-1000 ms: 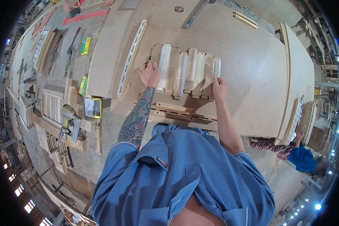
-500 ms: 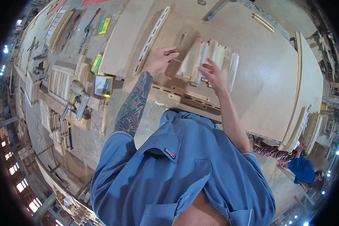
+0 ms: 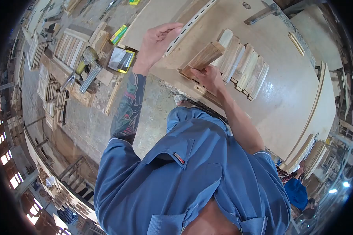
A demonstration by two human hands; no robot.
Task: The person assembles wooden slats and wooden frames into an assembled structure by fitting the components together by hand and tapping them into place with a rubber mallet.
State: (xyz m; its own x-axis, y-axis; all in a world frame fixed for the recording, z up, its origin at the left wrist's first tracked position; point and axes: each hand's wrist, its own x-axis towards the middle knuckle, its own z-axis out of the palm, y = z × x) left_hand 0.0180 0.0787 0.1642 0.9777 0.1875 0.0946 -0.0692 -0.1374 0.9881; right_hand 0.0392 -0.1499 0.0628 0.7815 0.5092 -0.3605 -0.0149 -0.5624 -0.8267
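Observation:
My left hand point(image 3: 159, 41) is raised beside a slotted white strip point(image 3: 190, 28), its fingers curled together; what they hold, if anything, is hidden. With its fingers closed at the near end of a brown wooden slat point(image 3: 205, 56), my right hand point(image 3: 211, 79) grips it. That end of the slat meets a slotted wooden rail point(image 3: 187, 76) at the edge of the board-topped table point(image 3: 284, 111). Several pale and brown slats point(image 3: 247, 70) lie side by side just right of my right hand.
A nail gun point(image 3: 89, 58), a yellow-edged box point(image 3: 121, 60) and a green-yellow box point(image 3: 118, 34) sit on the left. A metal bar point(image 3: 259, 15) and thin strips point(image 3: 296, 43) lie at the top right. A person in blue point(image 3: 296, 192) is at the lower right.
The view has shifted. My right hand has moved left from the row of slats and closed on the brown slat, now by the rail. My left hand stays raised, now closer to the camera.

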